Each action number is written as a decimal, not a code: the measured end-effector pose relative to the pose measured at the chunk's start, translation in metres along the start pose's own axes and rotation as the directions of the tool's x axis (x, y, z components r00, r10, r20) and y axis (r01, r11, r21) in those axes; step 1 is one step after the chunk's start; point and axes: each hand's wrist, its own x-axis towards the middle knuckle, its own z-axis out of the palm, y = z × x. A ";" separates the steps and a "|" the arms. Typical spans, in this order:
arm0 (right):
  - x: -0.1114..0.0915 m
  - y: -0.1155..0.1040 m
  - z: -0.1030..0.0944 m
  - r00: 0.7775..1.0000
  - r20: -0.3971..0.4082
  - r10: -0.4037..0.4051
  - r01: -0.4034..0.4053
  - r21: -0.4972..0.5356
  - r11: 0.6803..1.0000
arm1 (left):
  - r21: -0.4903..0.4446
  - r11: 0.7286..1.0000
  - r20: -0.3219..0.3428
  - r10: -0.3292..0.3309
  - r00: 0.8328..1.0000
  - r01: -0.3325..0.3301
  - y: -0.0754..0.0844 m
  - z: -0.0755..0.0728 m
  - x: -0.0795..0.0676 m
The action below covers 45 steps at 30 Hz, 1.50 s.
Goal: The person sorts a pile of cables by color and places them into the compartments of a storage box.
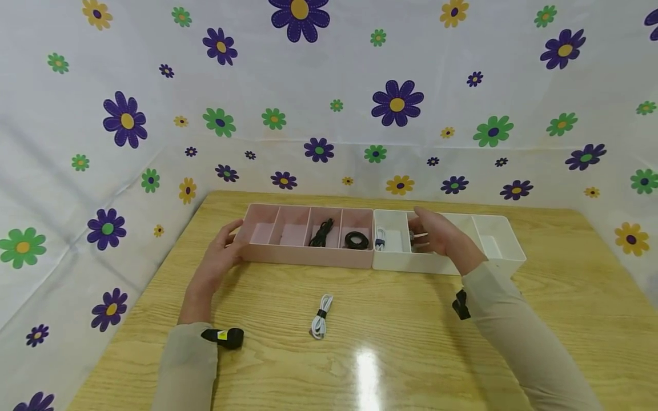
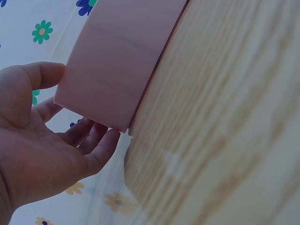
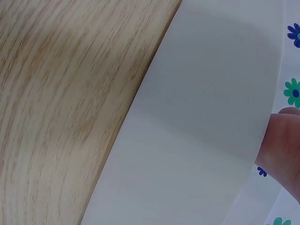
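Observation:
A pink divided organizer box [image 1: 303,256] and a white divided organizer box [image 1: 401,262] stand end to end on the table. My left hand [image 1: 221,254] touches the pink box's left end, thumb at the upper corner and fingers lightly bent along the end wall. My right hand [image 1: 437,231] reaches into the white box's second compartment; its fingers hold what looks like a white cable [image 1: 421,234] with a dark part, mostly hidden. Another white cable [image 1: 380,238] lies in the white box's first compartment. In the right wrist view, the white box's front wall [image 3: 187,117] hides most of the hand.
The pink box's two right compartments hold a black cable bundle [image 1: 321,233] and a black coil [image 1: 356,240]. Nearer me on the wooden table [image 1: 277,354] lies a white cable [image 1: 321,317] with a black strap. A flowered curtain [image 1: 329,74] hangs behind.

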 end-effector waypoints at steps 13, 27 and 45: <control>-0.003 -0.006 -0.006 0.999 -0.045 0.003 0.001 0.094 0.996 | 0.019 1.000 -0.001 0.005 1.000 -0.005 0.000 0.001 0.000; -0.032 -0.005 -0.034 0.992 0.013 -0.129 0.123 0.228 0.966 | 0.003 1.000 0.013 0.009 1.000 -0.009 0.001 0.001 -0.001; -0.079 0.041 -0.078 0.946 0.060 -0.318 0.214 0.621 0.754 | 0.014 1.000 0.010 0.005 1.000 -0.005 0.000 0.004 -0.002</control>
